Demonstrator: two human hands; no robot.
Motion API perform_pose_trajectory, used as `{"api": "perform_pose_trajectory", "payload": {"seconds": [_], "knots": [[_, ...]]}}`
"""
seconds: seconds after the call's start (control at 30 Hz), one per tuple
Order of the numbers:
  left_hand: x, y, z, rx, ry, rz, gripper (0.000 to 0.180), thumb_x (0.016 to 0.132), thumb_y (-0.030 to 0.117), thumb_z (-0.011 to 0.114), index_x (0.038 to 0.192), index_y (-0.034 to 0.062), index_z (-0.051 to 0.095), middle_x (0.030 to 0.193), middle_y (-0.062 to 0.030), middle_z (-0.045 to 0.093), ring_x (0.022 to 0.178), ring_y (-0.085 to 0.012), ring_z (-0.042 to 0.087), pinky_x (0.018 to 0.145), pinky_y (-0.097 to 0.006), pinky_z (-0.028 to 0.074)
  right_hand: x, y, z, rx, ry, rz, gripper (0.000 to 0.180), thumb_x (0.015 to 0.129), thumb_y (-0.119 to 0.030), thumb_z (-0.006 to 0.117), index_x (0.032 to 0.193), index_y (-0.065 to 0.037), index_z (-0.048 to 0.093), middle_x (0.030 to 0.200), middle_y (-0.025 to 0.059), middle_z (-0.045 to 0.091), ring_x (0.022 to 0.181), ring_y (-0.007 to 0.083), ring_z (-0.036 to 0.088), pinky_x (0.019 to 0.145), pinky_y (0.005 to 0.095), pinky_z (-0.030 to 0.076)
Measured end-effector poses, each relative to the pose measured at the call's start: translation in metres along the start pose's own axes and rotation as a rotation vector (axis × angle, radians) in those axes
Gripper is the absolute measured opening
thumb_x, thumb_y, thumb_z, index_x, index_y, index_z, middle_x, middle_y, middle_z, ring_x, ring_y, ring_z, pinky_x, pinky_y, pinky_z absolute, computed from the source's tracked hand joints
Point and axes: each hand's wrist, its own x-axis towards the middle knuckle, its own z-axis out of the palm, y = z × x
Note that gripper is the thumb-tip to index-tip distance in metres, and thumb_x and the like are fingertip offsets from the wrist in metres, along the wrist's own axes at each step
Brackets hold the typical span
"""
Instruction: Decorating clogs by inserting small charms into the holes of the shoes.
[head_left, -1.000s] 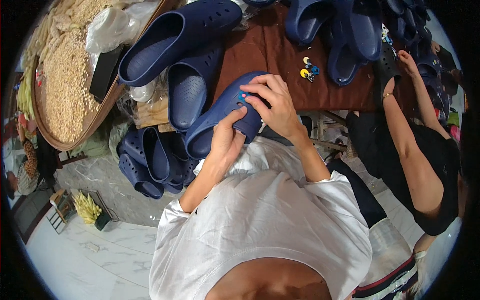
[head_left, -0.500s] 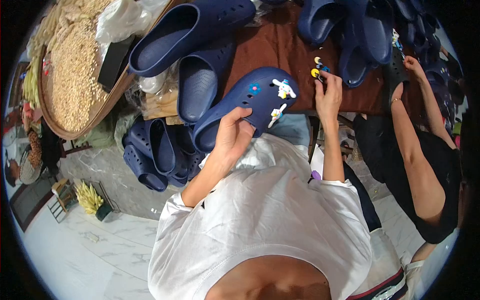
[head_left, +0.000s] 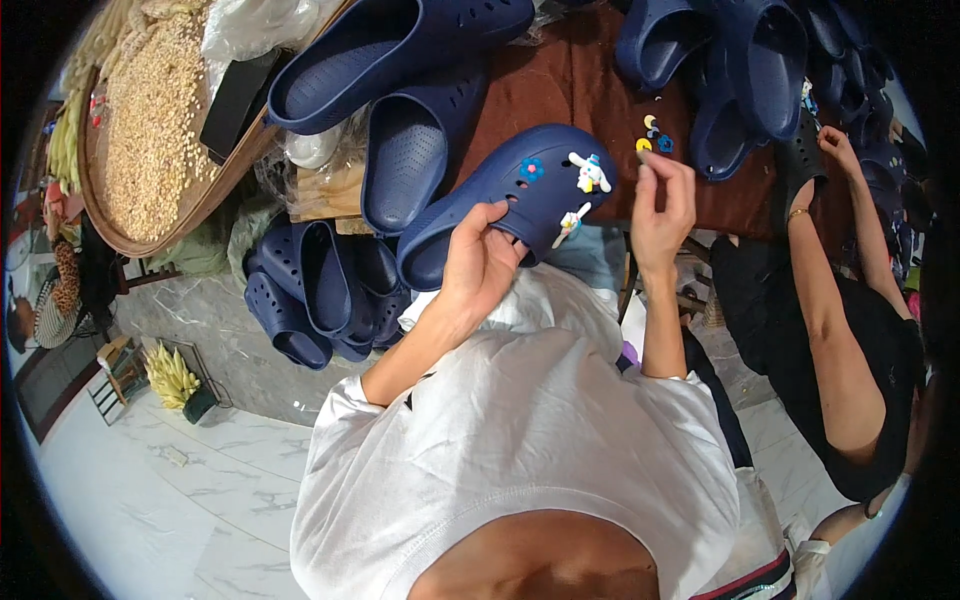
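Note:
My left hand (head_left: 482, 262) grips a navy foam clog (head_left: 470, 212) by its side, thumb on top and fingers beneath. On the clog's holed upper sit a blue flower charm (head_left: 530, 169) with a pink centre and two white long-eared character charms, one near the toe (head_left: 590, 172) and one lower on the side (head_left: 571, 224). To the right of the toe, my right hand (head_left: 667, 210) is raised with thumb and forefinger pinched together. What they hold, if anything, is too small to make out. Just beyond the fingertips, a yellow charm (head_left: 643, 145) and a blue flower-shaped charm (head_left: 665, 143) lie on the brown cloth (head_left: 560, 85).
More navy clogs lie at the upper left (head_left: 405, 150), upper right (head_left: 765, 60) and below the table's left side (head_left: 330, 280). A round tray (head_left: 175, 238) of pale kernels carries a black phone (head_left: 238, 100). At right, a co-worker's hand (head_left: 838, 148) works on a dark clog (head_left: 803, 150).
My right hand has drawn slightly back from the small charms, its fingers now pinched closer together. The clog in my left hand has shifted a little to the right in view.

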Motion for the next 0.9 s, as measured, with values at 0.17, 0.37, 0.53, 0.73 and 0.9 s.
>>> {"api": "perform_pose_trajectory", "payload": {"seconds": [0.17, 0.37, 0.53, 0.73, 0.9], "knots": [[0.003, -0.002, -0.002, 0.034, -0.009, 0.017, 0.035, 0.091, 0.012, 0.052, 0.124, -0.0010, 0.049, 0.123, -0.0130, 0.062, 0.114, -0.0240, 0.061, 0.104, -0.043, 0.045, -0.007, -0.049, 0.020, 0.208, -0.222, -0.187, 0.023, 0.081, 0.004, 0.067, 0.102, -0.005, 0.070, 0.096, 0.0107, 0.064, 0.089, 0.0274, 0.064, 0.077, 0.0366, 0.052], [0.003, -0.003, -0.010, 0.014, -0.027, -0.014, 0.030, 0.095, 0.020, 0.055, 0.121, 0.0048, 0.054, 0.117, -0.0058, 0.064, 0.107, -0.0173, 0.062, 0.096, -0.038, 0.047, -0.008, -0.059, 0.037, 0.234, -0.374, -0.317, 0.026, 0.077, 0.003, 0.068, 0.101, -0.007, 0.071, 0.098, 0.0081, 0.064, 0.090, 0.0270, 0.064, 0.079, 0.0364, 0.052], [0.004, -0.007, -0.008, 0.087, 0.131, 0.017, 0.032, 0.095, 0.031, 0.064, 0.116, 0.0070, 0.058, 0.111, -0.0047, 0.066, 0.101, -0.0157, 0.063, 0.091, -0.034, 0.048, -0.010, -0.057, 0.033, 0.235, -0.402, -0.337, 0.021, 0.081, 0.001, 0.066, 0.101, -0.005, 0.070, 0.103, 0.0085, 0.065, 0.092, 0.0269, 0.064, 0.080, 0.0359, 0.052], [0.006, -0.006, 0.002, 0.119, 0.157, 0.057, 0.028, 0.091, 0.022, 0.071, 0.112, 0.0047, 0.062, 0.108, -0.0056, 0.066, 0.097, -0.0148, 0.064, 0.088, -0.032, 0.051, -0.014, -0.060, 0.030, 0.242, -0.419, -0.316, 0.020, 0.083, -0.001, 0.066, 0.103, -0.004, 0.067, 0.103, 0.0090, 0.066, 0.093, 0.0280, 0.064, 0.082, 0.0375, 0.053], [0.008, -0.008, 0.001, 0.100, 0.204, 0.091, 0.026, 0.090, 0.019, 0.072, 0.110, 0.0034, 0.062, 0.106, -0.0054, 0.066, 0.093, -0.0140, 0.064, 0.084, -0.030, 0.053, -0.018, -0.060, 0.028, 0.222, -0.384, -0.265, 0.021, 0.082, -0.001, 0.068, 0.103, -0.004, 0.067, 0.102, 0.0090, 0.066, 0.093, 0.0283, 0.065, 0.082, 0.0375, 0.053]]}}
